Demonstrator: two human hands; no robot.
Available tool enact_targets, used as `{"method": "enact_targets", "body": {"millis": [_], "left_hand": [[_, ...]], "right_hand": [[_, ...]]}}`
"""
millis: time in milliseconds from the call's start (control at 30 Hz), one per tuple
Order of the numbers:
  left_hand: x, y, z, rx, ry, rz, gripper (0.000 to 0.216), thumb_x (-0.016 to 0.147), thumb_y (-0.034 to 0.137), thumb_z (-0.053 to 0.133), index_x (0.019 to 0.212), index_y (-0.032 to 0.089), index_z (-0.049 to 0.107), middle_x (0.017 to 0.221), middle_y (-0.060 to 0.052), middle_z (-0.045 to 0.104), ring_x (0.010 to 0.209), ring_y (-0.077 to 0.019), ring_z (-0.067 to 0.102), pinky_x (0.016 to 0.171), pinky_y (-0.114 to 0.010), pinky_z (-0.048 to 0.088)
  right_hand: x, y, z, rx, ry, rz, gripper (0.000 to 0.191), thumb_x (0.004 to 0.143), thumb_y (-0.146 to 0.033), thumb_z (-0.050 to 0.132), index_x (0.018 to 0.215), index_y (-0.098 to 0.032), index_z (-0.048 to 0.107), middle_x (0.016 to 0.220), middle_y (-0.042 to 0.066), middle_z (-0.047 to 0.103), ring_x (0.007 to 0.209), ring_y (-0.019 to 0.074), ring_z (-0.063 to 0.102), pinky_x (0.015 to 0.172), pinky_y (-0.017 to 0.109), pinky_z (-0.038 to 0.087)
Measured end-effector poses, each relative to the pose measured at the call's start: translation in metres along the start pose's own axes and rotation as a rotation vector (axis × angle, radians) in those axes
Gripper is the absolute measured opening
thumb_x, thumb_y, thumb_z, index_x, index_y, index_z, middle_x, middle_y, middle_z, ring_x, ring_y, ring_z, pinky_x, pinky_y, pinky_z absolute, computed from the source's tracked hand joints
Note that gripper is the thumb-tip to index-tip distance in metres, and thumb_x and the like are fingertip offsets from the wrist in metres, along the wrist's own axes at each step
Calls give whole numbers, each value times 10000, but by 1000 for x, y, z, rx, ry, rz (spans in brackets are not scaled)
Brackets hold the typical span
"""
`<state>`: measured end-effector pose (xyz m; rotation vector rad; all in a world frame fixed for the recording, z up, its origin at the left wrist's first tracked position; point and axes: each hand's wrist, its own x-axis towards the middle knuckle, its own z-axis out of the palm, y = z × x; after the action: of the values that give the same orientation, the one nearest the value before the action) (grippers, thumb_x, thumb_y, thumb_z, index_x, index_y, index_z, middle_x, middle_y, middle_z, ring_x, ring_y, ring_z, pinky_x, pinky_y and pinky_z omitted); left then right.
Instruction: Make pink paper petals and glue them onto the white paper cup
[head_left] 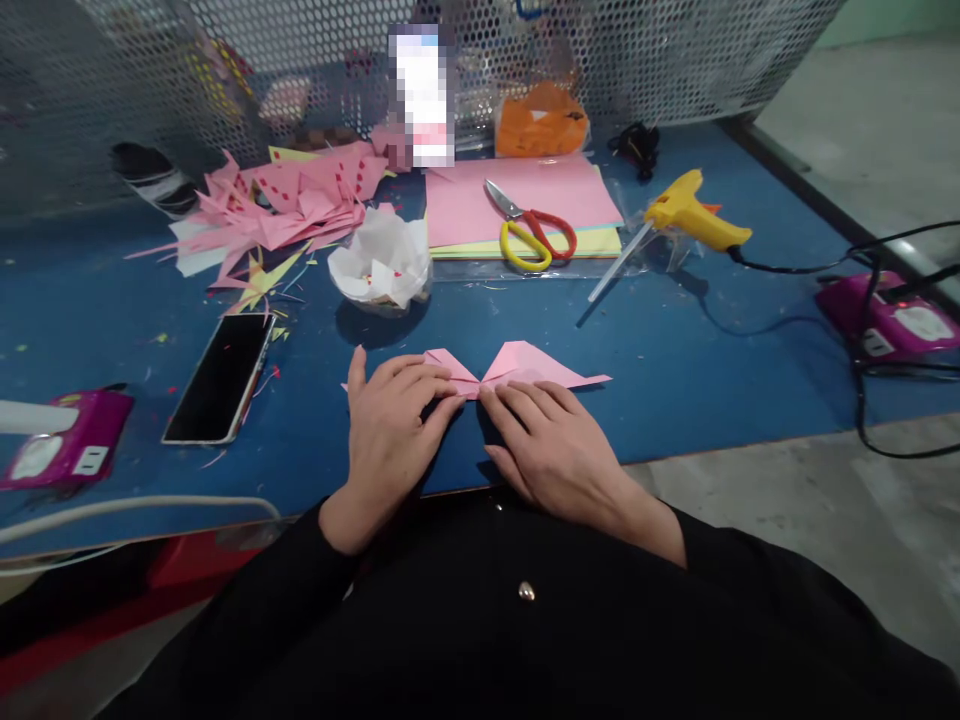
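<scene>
A folded pink paper piece (525, 365) lies on the blue table (675, 370) just in front of me, shaped like two wings meeting at a pinched middle. My left hand (394, 425) lies flat over its left wing, fingers stretched and pressing down toward the middle. My right hand (551, 440) rests on the near edge of the right wing, fingers extended, tips meeting the left hand's at the centre fold. Both hands press the paper rather than grip it.
A phone (221, 378) lies at the left, a white crumpled paper cup (382, 262) behind my hands. Farther back are pink scraps (285, 205), pink sheets (465, 205) with scissors (534, 235), and a yellow glue gun (694, 215). Magenta power strips (889, 320) (67, 440) sit at both sides.
</scene>
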<state>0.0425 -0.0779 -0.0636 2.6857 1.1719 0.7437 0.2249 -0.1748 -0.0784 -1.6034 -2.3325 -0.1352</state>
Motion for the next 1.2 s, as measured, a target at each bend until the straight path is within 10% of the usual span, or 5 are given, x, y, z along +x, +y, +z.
{"method": "enact_targets", "body": {"millis": [1200], "left_hand": [[5, -20, -12, 11, -99, -126, 238, 898, 326, 627, 681, 249, 685, 1097, -69, 755, 1148, -326, 634, 1100, -716, 276]], "right_hand": [[6, -3, -6, -7, -139, 32, 597, 1024, -499, 401, 1479, -117, 464, 1290, 191, 599, 1157, 331, 510, 1026, 504, 364]]}}
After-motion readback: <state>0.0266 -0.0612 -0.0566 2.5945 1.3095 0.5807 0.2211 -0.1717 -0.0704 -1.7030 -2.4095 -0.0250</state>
